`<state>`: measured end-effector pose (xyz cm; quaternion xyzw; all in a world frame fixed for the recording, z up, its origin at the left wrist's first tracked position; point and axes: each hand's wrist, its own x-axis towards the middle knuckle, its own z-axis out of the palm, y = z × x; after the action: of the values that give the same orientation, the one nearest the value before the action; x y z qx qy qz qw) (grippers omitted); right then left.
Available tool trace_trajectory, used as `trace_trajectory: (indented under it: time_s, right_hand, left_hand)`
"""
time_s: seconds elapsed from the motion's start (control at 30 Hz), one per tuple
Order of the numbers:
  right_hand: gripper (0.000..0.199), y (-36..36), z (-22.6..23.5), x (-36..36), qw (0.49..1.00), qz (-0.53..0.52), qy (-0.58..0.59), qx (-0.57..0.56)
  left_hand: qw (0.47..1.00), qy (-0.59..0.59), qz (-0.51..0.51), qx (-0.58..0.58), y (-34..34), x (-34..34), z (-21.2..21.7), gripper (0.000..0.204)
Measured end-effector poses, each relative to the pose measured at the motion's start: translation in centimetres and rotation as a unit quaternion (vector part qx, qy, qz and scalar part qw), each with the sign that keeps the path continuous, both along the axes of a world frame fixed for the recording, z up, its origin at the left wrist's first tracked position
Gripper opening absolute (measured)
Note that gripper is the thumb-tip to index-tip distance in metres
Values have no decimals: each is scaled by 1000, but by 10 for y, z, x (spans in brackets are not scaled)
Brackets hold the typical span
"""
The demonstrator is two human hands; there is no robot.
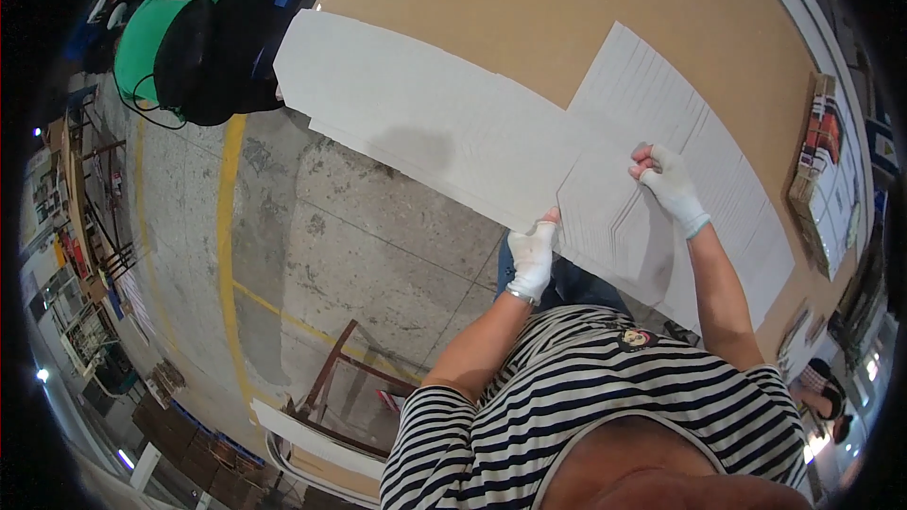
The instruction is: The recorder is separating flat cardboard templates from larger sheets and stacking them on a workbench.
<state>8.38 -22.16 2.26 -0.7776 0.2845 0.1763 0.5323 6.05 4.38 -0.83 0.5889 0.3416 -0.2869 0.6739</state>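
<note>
My left hand, in a white fingerless glove, grips the near edge of the white cardboard sheets, with its thumb on top and its other fingers mostly hidden. Over the fanned stack of white sheets on the right is my right hand, gloved the same way. Its fingers are curled in toward the thumb, and nothing shows between them. One long flap of cardboard stretches far left across the table and over its near edge. Layered edges and angled cuts show in the stack between my hands.
Brown board covers the table beneath the sheets. A bundle of printed flat pieces lies at the right edge. At the far left a person in green and black stands by the flap's end. A rusty metal frame stands on the floor.
</note>
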Motion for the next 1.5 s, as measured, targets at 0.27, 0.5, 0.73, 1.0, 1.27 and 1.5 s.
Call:
trace_trajectory:
  time_s: [0.27,0.5,0.73,1.0,1.27,1.5]
  right_hand:
    - [23,6,-8,-4,999,-25,-21,-41]
    - [22,-2,2,-2,999,20,-30,-21]
    - [23,-8,4,-13,999,26,-40,-17]
    - [19,-8,2,-15,998,34,-42,-15]
    - [12,-5,-2,-15,999,17,-47,22]
    - [15,-6,4,-13,999,35,-33,23]
  left_hand:
    - [999,-31,14,10,-1,1,3,35]
    - [996,-77,35,-28,-4,-11,1,32]
    - [993,-95,69,7,-13,-15,-8,41]
    - [993,-66,89,25,-17,-14,-5,41]
    - [987,-115,109,-2,-20,-16,-11,37]
    - [993,-60,98,-7,-18,-17,-13,34]
